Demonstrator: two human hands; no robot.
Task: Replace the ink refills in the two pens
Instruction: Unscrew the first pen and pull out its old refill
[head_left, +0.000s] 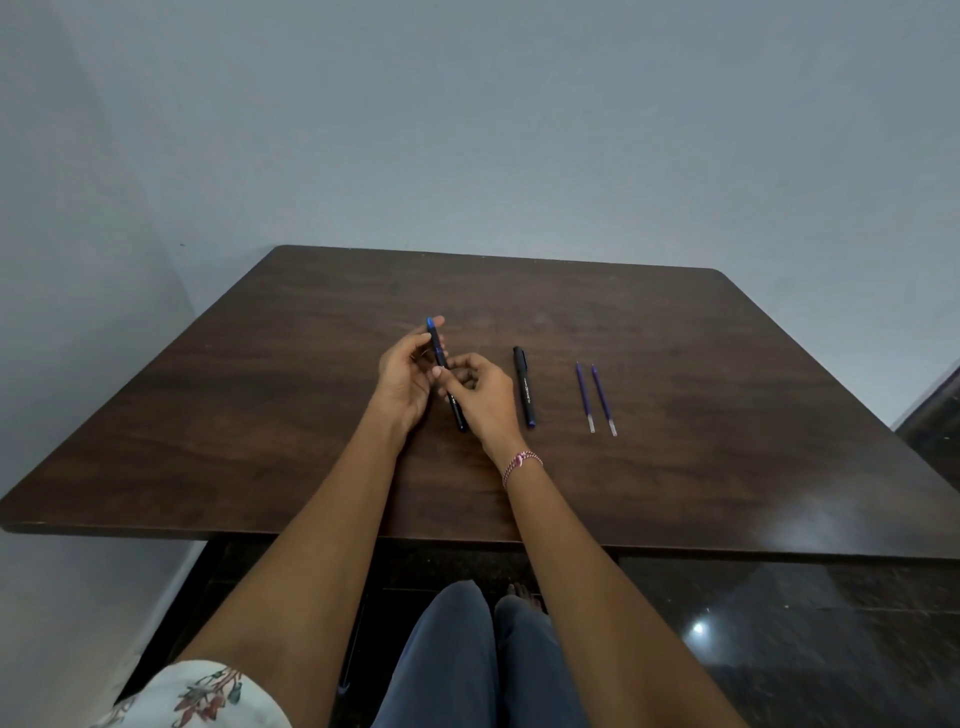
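Pen (436, 344) between left hand (402, 382) and right hand (483, 394)

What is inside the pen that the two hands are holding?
The held pen has an opaque black barrel, gripped by the left hand and right hand; only its blue far end is visible. What it contains is hidden.

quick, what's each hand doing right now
Left hand: holding the upper part of the pen.
Right hand: pinching the same pen lower down.

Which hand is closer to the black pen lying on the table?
Right. The right hand sits just left of the black pen; the left hand is farther left, beyond it.
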